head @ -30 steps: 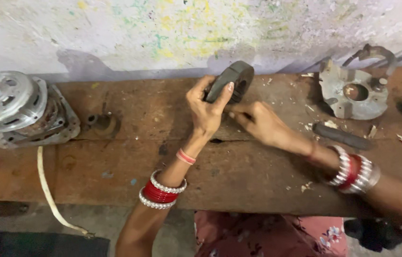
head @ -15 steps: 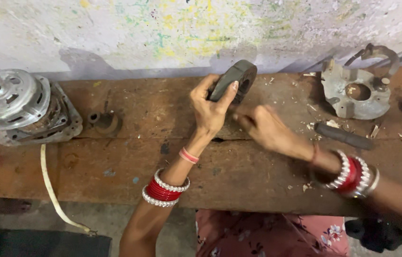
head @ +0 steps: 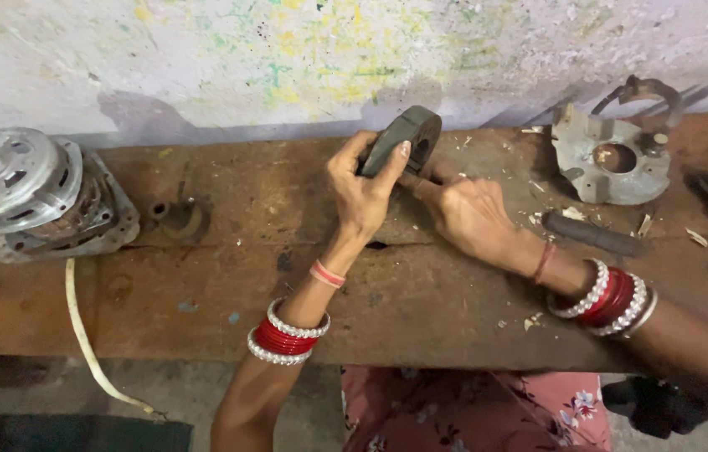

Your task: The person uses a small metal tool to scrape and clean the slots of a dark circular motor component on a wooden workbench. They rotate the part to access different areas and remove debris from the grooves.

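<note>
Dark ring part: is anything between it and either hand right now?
Nothing visible. The left hand grips the dark ring part directly, holding it on edge above the wooden bench. The right hand reaches its side, fingertips at the central opening.

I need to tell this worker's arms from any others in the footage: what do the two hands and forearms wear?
Both forearms are bare, with no sleeves or gloves. The left hand has a thin pink-red thread band at the wrist, and lower on the forearm a stack of red bangles edged by white beaded ones. The right hand has a thin reddish thread at the wrist, then a similar stack of red and white beaded bangles.
</note>
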